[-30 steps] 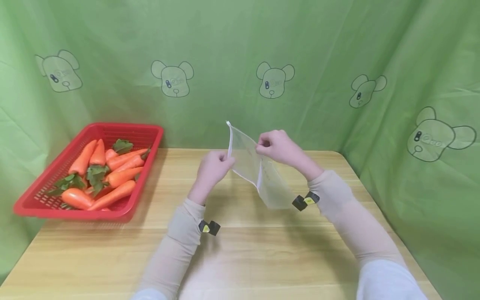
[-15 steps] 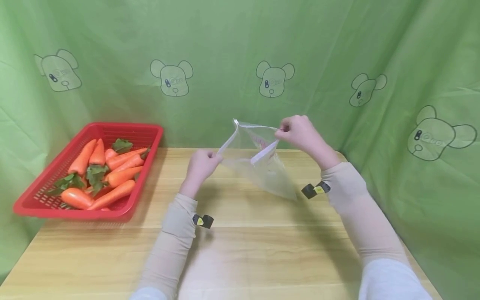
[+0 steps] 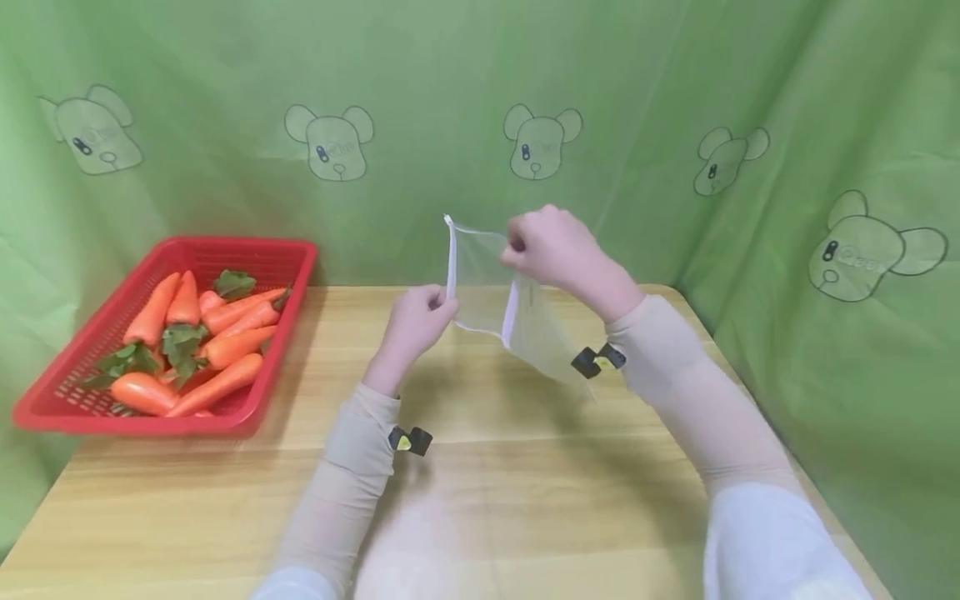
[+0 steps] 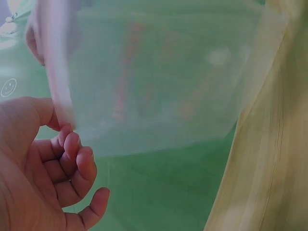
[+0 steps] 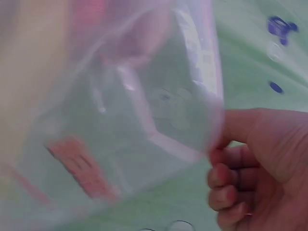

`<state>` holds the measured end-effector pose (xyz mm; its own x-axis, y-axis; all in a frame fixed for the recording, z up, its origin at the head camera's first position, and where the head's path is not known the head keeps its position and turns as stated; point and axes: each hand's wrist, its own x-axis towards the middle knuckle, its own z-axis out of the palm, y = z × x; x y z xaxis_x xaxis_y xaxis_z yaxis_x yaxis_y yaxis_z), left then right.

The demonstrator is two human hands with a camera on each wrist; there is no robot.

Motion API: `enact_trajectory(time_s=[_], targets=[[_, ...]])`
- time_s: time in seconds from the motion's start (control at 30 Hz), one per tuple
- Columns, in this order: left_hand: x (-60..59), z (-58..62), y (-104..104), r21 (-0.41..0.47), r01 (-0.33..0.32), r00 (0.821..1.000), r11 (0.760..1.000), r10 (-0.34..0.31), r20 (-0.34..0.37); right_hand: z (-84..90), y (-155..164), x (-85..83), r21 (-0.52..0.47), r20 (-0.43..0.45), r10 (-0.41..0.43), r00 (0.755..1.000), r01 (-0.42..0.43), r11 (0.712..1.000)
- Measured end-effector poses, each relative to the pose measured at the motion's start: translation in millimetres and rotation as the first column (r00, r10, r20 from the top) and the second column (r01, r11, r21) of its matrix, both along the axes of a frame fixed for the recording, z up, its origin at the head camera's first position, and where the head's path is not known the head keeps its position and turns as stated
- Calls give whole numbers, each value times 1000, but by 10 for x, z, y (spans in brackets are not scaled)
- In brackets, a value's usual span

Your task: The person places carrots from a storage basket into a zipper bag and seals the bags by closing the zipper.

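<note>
A clear plastic zip bag [image 3: 480, 279] hangs between both hands above the table, its mouth parted and edged with white strips. My left hand [image 3: 411, 329] pinches one side of the mouth between thumb and index finger; in the left wrist view the other fingers curl loosely beneath. The opposite side of the mouth is pinched by my right hand [image 3: 558, 250], which sits higher. Red printing shows on the bag [image 5: 120, 120] in the right wrist view. The bag's lower part slants down to the right, partly behind the right wrist.
A red plastic basket [image 3: 172, 425] stands at the left of the wooden table [image 3: 465, 500]. In it lie several orange carrots [image 3: 225, 387] with green leaves. A green curtain [image 3: 435, 75] with bear-head drawings encloses the back and sides.
The hands first spread the bag's mouth wide, then came nearer each other again. The right hand moved left and up over the last half second, and the mouth narrowed.
</note>
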<state>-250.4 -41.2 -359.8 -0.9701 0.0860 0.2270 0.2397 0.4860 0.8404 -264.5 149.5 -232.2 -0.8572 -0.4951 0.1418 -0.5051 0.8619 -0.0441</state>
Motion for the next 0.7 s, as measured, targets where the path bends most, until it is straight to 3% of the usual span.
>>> enact_trajectory(time_s=[0.1,0.27,0.7], targets=[[-7,7,11,-6,9,1000,1000,-9,0,60,-39,-9,0,-48,-31,998,31,1000],[-5,13,12,-31,16,1000,999,-16,12,76,-30,-11,-2,-51,-50,997,50,999],[-95,-59,-229,-36,-85,989,996,88,118,15,116,-86,-96,-57,-88,994,82,992]])
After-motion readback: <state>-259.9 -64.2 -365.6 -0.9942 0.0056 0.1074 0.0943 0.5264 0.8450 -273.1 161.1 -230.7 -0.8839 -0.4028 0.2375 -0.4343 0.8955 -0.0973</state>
